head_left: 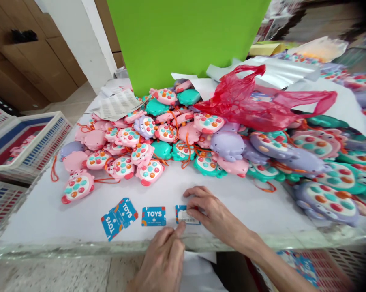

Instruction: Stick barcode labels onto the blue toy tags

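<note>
A blue card (178, 211) lies near the table's front edge with a white barcode sticker (187, 218) across it. My right hand (208, 209) is over the card's right side, thumb and index finger closed at the sticker's edge, the other fingers bent above. From the front, my left hand (166, 255) reaches in; its index fingertip touches the sticker's lower left, and nothing shows in its grasp. Left of this card lies a blue TOYS card (154, 216). Farther left, overlapping TOYS cards (118, 219) lie at an angle.
Behind my hands spreads a heap of pink, purple and green animal-shaped toys (146, 156) with orange cords. A red plastic bag (249, 101) and printed sheets (120, 106) lie on it. A green panel (185, 40) stands behind. Plastic crates (46, 142) are at left.
</note>
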`<state>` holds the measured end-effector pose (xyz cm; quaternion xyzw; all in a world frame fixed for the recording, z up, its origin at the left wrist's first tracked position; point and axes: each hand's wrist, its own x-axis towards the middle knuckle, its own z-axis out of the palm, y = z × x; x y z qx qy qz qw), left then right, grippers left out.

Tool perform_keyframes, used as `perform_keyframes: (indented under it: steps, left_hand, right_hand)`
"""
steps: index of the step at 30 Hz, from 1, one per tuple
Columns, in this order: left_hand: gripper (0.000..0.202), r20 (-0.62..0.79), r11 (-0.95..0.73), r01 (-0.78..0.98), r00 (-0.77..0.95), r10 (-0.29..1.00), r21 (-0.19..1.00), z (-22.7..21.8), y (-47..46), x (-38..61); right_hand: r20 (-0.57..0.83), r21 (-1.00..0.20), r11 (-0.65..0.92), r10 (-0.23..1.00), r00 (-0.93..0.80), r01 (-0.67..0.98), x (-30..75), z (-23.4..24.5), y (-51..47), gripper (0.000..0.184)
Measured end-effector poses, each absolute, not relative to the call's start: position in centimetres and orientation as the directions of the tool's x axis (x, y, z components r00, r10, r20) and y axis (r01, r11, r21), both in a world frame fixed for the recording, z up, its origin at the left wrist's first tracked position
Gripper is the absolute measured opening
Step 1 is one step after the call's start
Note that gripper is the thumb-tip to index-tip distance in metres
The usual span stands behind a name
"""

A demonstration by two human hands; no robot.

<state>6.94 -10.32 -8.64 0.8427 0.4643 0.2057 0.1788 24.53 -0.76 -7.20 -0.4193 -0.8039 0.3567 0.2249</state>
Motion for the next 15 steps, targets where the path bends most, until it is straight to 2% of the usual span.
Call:
perform_keyframes:
  steps: [4,15]
  left_hand:
    - [0.032,0.103,-0.494,0.722,0.514,0.852,0.484,-8.8,-10.1,7.1]
    - [0.025,0.175,-0.608,0.705,0.590,0.788,0.364,-7.8,-9.4,7.0]
  right_hand:
    - [0.068,-0.757,0.397,0.838,-0.542,0.519,24.4,-7.4,-0.8,0.023]
    - [0.050,-0.727,0.420,0.821,-0.568,0.543,24.9,-6.7,-0.5,0.021]
